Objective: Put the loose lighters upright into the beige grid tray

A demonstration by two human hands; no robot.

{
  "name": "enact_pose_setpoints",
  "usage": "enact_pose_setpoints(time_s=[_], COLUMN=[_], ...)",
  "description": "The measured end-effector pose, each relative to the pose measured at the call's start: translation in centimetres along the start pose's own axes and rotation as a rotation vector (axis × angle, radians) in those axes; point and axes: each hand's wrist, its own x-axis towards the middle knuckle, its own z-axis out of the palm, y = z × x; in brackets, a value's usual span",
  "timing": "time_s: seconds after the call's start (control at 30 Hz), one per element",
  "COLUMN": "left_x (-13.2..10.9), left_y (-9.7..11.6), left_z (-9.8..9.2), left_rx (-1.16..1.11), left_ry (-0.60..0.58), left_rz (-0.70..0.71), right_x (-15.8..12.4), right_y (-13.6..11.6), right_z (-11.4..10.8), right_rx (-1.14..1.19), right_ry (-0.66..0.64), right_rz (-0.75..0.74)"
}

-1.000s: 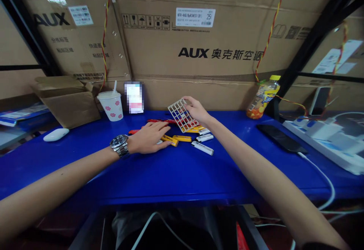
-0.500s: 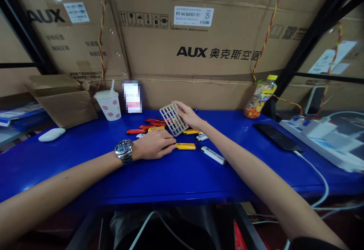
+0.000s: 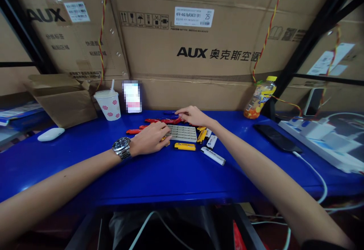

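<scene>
My left hand (image 3: 152, 138), with a metal watch on the wrist, is closed by the left edge of a pale slotted tray (image 3: 183, 133). Yellow, apparently part of a lighter, shows between its fingertips; the rest is hidden. Behind the tray, my right hand (image 3: 195, 116) has its thumb and fingers closed on the end of a red pen (image 3: 176, 121). A yellow lighter (image 3: 184, 146) lies in front of the tray. To the tray's right are another yellow lighter (image 3: 201, 136) and white lighters (image 3: 212, 155). Further red pens (image 3: 133, 131) lie partly behind my left hand.
A lidded cup with a straw (image 3: 107, 106) and a lit phone (image 3: 132, 97) stand at the back left. On the right are a drink bottle (image 3: 260, 98), a black phone (image 3: 277, 137) on a cable and a power strip (image 3: 321, 143). Large cardboard boxes (image 3: 222, 71) stand behind.
The slotted tray, tilted up in my right hand before, now lies flat on the table. My right hand has let it go and is at the red pens. My left hand has shifted slightly left.
</scene>
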Motion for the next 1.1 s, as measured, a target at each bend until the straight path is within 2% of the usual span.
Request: enact_pose_setpoints(time_s=[0.07, 0.2, 0.33, 0.47, 0.63, 0.77, 0.87, 1.1], left_x=[0.4, 1.0, 1.1, 1.1, 1.2, 1.1, 1.0, 0.9], left_y=[0.1, 0.5, 1.1, 1.3, 1.0, 1.1, 1.3, 1.3], left_z=[-0.1, -0.1, 0.1, 0.2, 0.3, 0.3, 0.5, 1.1], left_rx=[-0.017, -0.04, -0.002, 0.036, 0.038, 0.042, 0.048, 0.066], left_ry=[-0.017, -0.077, -0.085, -0.113, -0.113, -0.122, -0.114, -0.062], left_rz=[0.029, 0.067, 0.018, -0.022, -0.041, -0.052, -0.054, -0.047], right_x=[-0.6, -1.9, -2.8, -2.8, -2.5, -2.4, -2.2, -1.6], right_y=[0.4, 1.8, 2.6, 2.0, 1.6, 2.4, 2.2, -0.2], right_z=[-1.0, -2.3, -2.0, -1.4, -0.8, -0.5, -0.3, 1.8], right_rx=[-0.04, -0.207, -0.368, -0.461, -0.565, -0.413, -0.217, 0.56], right_ry=[0.021, -0.123, -0.132, -0.186, -0.159, -0.001, 0.145, 0.235], right_rz=[0.009, 0.081, 0.122, 0.175, 0.128, 0.045, 0.048, 0.197])
